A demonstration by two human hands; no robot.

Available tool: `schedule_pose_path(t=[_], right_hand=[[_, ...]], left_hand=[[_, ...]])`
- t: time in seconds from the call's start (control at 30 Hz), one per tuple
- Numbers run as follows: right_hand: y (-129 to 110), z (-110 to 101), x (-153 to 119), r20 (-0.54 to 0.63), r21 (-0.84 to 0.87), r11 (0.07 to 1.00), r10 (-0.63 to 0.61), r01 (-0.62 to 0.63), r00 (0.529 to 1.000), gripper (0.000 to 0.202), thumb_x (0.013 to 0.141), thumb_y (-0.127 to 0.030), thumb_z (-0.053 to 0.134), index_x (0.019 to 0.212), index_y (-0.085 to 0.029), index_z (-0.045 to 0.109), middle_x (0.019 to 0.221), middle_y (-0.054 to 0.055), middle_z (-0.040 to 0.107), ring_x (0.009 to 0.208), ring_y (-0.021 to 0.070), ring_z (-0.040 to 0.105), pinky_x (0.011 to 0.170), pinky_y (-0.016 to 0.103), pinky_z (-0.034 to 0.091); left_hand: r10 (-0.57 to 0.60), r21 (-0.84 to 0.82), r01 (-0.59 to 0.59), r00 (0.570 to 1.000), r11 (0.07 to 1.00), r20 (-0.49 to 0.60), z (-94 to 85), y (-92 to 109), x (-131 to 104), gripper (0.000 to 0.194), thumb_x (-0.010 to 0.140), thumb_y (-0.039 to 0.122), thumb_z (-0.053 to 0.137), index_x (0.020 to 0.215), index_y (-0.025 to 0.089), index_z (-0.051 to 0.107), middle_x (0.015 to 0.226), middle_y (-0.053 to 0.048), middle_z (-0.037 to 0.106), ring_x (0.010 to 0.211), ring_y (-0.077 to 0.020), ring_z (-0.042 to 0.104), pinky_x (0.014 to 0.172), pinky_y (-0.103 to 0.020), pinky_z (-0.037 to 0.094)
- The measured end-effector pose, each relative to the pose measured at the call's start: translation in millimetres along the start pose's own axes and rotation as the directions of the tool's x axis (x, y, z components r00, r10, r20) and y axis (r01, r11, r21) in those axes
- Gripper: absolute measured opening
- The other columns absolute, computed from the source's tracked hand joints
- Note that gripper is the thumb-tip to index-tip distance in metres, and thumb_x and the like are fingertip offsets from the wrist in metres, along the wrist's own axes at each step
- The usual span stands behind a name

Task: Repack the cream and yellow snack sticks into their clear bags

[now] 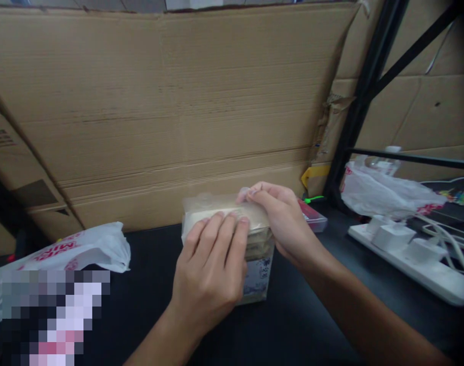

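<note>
A box-shaped package (257,277) in clear plastic wrap stands upright on the black tabletop (292,315), with a pale top and a printed label on its near side. My left hand (214,264) lies over the top and near side of it, fingers stretched out side by side on the wrap. At the package's top right edge, my right hand (279,213) pinches a bit of the clear plastic (242,194) between thumb and index finger.
Cardboard panels (171,101) stand behind the package. A white plastic bag (102,246) lies at left. On the right are a red-and-clear case (313,218), a power strip (410,259) with plugs and cables, another bag (384,190) and a black metal frame (349,132).
</note>
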State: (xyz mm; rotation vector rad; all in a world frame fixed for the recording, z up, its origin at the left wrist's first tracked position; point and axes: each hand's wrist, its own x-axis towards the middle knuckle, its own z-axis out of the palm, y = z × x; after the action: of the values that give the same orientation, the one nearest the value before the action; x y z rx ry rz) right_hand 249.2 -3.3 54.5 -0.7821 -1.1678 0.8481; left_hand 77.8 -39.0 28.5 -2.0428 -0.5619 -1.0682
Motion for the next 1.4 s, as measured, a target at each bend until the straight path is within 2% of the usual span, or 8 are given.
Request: schedule_pose_path(t=[0.2, 0.3, 0.47, 0.77, 0.97, 1.1, 1.2, 1.4], right_hand=[[-4, -2, 4, 0.027, -0.057, 0.998, -0.03, 0.032, 0.999, 0.015, 0.08, -0.03, 0.067, 0.069, -0.02, 0.067, 0.082, 0.004, 0.072, 0.075, 0.0173, 0.061, 0.071, 0.031, 0.044], [-13, -11, 10, 0.116, -0.185, 0.979, -0.071, 0.092, 0.991, 0.016, 0.083, -0.031, 0.067, 0.071, -0.02, 0.07, 0.084, 0.005, 0.074, 0.078, 0.0185, 0.062, 0.074, 0.032, 0.045], [-33, -27, 22, 0.364, -0.476, 0.838, -0.089, 0.267, 0.927, 0.017, 0.088, -0.028, 0.063, 0.077, -0.019, 0.073, 0.085, 0.004, 0.074, 0.084, 0.0209, 0.065, 0.078, 0.034, 0.046], [-41, -28, 25, 0.48, -0.579, 0.756, 0.014, 0.305, 0.877, 0.024, 0.092, -0.028, 0.056, 0.079, -0.018, 0.074, 0.086, 0.005, 0.074, 0.076, 0.0197, 0.062, 0.069, 0.033, 0.045], [-52, -32, 16, 0.557, -0.633, 0.581, -0.117, 0.511, 0.822, 0.016, 0.094, -0.021, 0.06, 0.088, -0.019, 0.074, 0.099, 0.006, 0.077, 0.09, 0.0224, 0.067, 0.084, 0.036, 0.049], [-57, -30, 8, 0.632, -0.657, 0.361, -0.214, 0.662, 0.745, 0.018, 0.096, -0.016, 0.057, 0.087, -0.018, 0.072, 0.105, 0.01, 0.075, 0.101, 0.0258, 0.066, 0.093, 0.041, 0.048], [-59, -27, 4, 0.698, -0.656, 0.2, -0.205, 0.728, 0.686, 0.021, 0.097, -0.014, 0.053, 0.088, -0.017, 0.072, 0.105, 0.013, 0.073, 0.106, 0.0291, 0.064, 0.095, 0.044, 0.047], [-63, -29, 4, 0.731, -0.649, 0.134, -0.165, 0.749, 0.663, 0.022, 0.099, -0.017, 0.053, 0.089, -0.019, 0.073, 0.104, 0.011, 0.073, 0.104, 0.0296, 0.063, 0.094, 0.045, 0.046]], left_hand=[[-0.172, 0.07, 0.163, 0.973, 0.984, 0.151, -3.8, 27, 7, 0.048, 0.092, 0.024, 0.063, 0.138, 0.012, 0.067, 0.126, -0.02, 0.072, 0.114, -0.0401, 0.066, 0.1, -0.057, 0.05], [-0.223, 0.081, 0.211, 0.957, 0.974, 0.187, -3.2, 35, 9, 0.047, 0.092, 0.027, 0.064, 0.137, 0.014, 0.068, 0.129, -0.02, 0.069, 0.12, -0.0409, 0.062, 0.107, -0.06, 0.044], [-0.232, 0.052, 0.226, 0.954, 0.973, 0.189, 4.1, 36, 4, 0.049, 0.093, 0.029, 0.062, 0.14, 0.013, 0.066, 0.14, -0.018, 0.065, 0.131, -0.0399, 0.054, 0.116, -0.058, 0.033], [-0.204, 0.032, 0.201, 0.967, 0.979, 0.155, 12.5, 30, 0, 0.047, 0.093, 0.03, 0.062, 0.137, 0.013, 0.066, 0.137, -0.017, 0.068, 0.128, -0.0395, 0.057, 0.114, -0.057, 0.032], [-0.196, 0.009, 0.196, 0.971, 0.98, 0.136, 13.6, 27, -3, 0.048, 0.092, 0.029, 0.062, 0.137, 0.014, 0.067, 0.135, -0.017, 0.069, 0.127, -0.0388, 0.057, 0.113, -0.056, 0.032], [-0.189, 0.003, 0.19, 0.975, 0.982, 0.119, 14.8, 26, -5, 0.049, 0.092, 0.031, 0.063, 0.138, 0.013, 0.066, 0.136, -0.017, 0.069, 0.127, -0.0392, 0.056, 0.114, -0.056, 0.032], [-0.186, 0.005, 0.187, 0.976, 0.982, 0.112, 17.0, 26, -6, 0.052, 0.092, 0.031, 0.063, 0.14, 0.012, 0.064, 0.136, -0.018, 0.068, 0.128, -0.0394, 0.056, 0.114, -0.056, 0.031], [-0.145, -0.063, 0.147, 0.988, 0.987, 0.046, 15.4, 21, -12, 0.053, 0.089, 0.025, 0.066, 0.14, 0.01, 0.063, 0.138, -0.021, 0.064, 0.132, -0.0391, 0.054, 0.116, -0.056, 0.036]])
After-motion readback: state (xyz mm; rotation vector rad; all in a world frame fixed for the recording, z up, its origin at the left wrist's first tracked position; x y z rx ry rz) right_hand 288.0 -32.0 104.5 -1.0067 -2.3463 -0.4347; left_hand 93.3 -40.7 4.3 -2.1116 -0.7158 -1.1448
